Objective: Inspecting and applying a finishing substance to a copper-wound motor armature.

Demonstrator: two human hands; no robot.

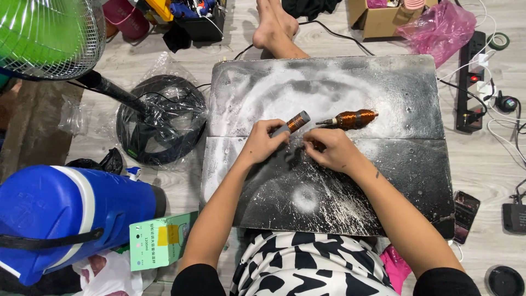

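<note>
Left hand (262,143) grips a copper-wound rod (296,122); right hand (329,149) pinches over the scuffed black board (383,181) on the floor.

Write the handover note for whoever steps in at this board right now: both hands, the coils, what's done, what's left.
Left hand: grips a small copper-wound coil, tilted up to the right.
Right hand: fingertips pinched on the dark work board beside the left; whether it holds wire is too fine to tell.
Larger copper coil: lies on the board, untouched, beyond the right hand.
Done: both coils carry windings.
Left: the small coil is in hand, not set down.
</note>
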